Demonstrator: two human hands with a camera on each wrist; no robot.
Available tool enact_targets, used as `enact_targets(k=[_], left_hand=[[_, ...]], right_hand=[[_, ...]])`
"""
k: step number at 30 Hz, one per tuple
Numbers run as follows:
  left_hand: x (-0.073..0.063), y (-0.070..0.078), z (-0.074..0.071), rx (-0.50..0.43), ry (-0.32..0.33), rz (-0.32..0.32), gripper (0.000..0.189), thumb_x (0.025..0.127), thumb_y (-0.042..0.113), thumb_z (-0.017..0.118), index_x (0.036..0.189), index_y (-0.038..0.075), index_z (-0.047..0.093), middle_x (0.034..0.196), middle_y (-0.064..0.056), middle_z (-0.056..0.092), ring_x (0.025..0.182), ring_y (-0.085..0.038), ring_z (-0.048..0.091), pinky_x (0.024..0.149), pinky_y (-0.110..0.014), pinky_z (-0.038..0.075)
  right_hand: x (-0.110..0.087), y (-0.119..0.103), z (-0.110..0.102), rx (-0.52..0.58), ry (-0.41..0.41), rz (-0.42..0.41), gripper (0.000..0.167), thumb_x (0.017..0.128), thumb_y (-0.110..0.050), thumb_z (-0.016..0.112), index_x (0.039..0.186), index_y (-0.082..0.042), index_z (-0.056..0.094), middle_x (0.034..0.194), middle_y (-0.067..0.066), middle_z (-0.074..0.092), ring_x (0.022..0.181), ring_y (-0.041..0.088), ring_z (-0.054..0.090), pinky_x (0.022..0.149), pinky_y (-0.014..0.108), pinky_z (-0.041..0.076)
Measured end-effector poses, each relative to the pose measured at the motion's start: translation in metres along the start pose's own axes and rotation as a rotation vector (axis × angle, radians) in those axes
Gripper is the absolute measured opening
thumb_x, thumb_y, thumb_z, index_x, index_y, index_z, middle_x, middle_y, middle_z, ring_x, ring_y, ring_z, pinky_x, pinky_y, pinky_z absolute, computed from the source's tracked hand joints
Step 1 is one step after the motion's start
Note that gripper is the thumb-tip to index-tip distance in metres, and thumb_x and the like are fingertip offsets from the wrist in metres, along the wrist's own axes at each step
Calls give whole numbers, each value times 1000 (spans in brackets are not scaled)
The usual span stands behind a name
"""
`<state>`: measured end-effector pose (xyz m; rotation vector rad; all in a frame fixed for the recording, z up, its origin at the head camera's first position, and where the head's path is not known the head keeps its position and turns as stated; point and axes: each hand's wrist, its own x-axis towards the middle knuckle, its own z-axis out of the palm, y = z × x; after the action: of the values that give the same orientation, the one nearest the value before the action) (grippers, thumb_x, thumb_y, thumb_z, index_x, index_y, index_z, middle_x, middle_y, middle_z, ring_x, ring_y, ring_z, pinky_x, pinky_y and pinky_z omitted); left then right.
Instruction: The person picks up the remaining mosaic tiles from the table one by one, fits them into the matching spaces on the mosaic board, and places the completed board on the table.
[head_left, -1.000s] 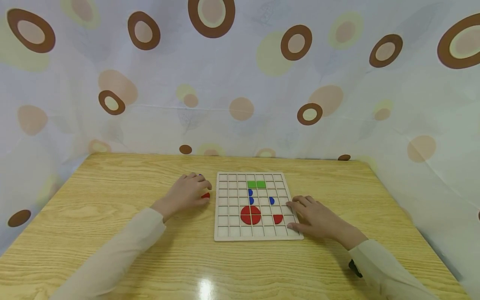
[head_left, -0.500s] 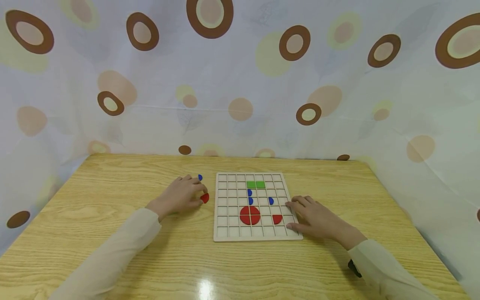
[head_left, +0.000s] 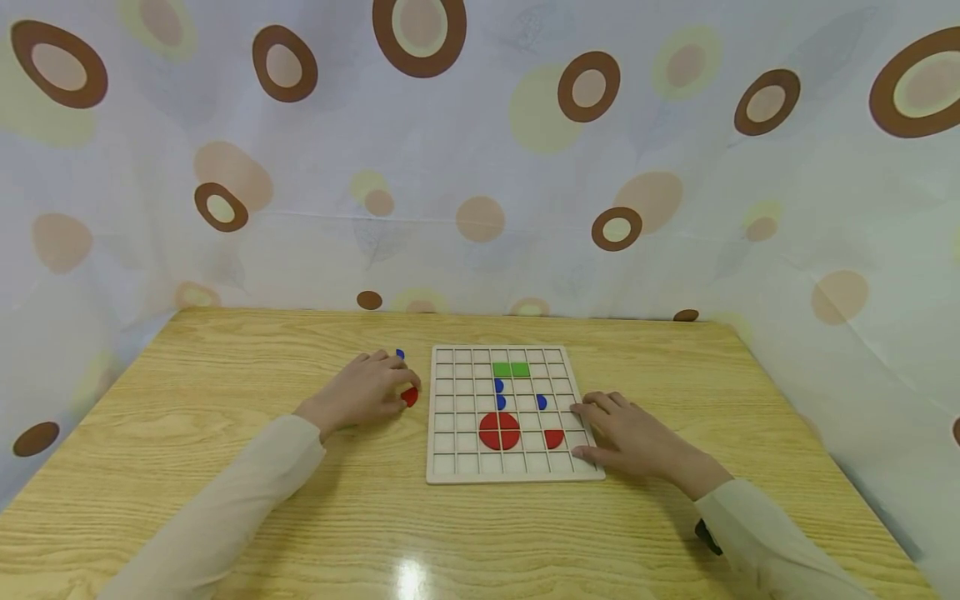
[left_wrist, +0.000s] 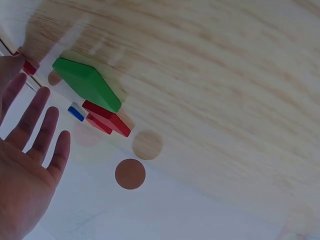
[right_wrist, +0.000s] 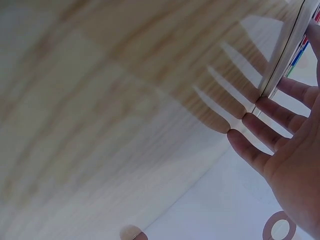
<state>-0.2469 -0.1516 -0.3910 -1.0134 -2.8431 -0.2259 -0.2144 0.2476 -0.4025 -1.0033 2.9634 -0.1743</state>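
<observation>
Left of centre in the head view I see the left hand (head_left: pixel 358 393), its fingertips at a red piece (head_left: pixel 409 397) just beside the pale grid board (head_left: pixel 465 402); whether they pinch it, I cannot tell. The board lies in the lower middle, and the right hand (head_left: pixel 633 433) rests loosely, fingers relaxed, on its right edge.
</observation>
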Motion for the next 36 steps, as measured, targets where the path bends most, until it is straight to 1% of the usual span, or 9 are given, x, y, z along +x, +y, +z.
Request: enact_targets(k=[9, 15, 19, 27, 36], left_hand=[[3, -1, 1, 14, -28, -10, 21, 82, 23, 66, 102, 23, 66, 105, 2, 62, 99, -22, 53, 86, -43, 43], [2, -2, 1, 7, -10, -14, 12, 82, 26, 66, 94, 24, 66, 104, 3, 62, 98, -22, 53, 86, -44, 42], [1, -1, 1, 15, 7, -18, 11, 80, 31, 68, 90, 24, 66, 100, 4, 62, 95, -21, 52, 84, -42, 43], [2, -2, 1, 19, 13, -5, 14, 81, 32, 67, 92, 23, 67, 101, 3, 62, 97, -21, 52, 84, -42, 44], [4, -2, 2, 3, 2, -1, 11, 81, 29, 68, 90, 23, 67, 104, 2, 62, 100, -21, 52, 85, -41, 44]], right_hand=[[0, 0, 1, 3, 1, 3, 63, 86, -54, 52, 132, -11, 46, 131, 12, 46, 119, 29, 43, 96, 49, 40], [-1, 0, 2, 1, 8, -5, 63, 86, -53, 52, 132, -12, 45, 131, 12, 46, 119, 29, 43, 95, 49, 40], [-1, 0, 1, 4, 9, -4, 62, 86, -52, 53, 132, -11, 45, 131, 12, 46, 119, 30, 43, 95, 49, 40], [-1, 0, 1, 1, 0, 4, 64, 86, -55, 51, 132, -12, 45, 132, 12, 45, 120, 29, 43, 95, 49, 40], [0, 0, 1, -2, -4, 11, 64, 86, -55, 51, 133, -12, 45, 132, 12, 45, 120, 30, 43, 95, 50, 40]])
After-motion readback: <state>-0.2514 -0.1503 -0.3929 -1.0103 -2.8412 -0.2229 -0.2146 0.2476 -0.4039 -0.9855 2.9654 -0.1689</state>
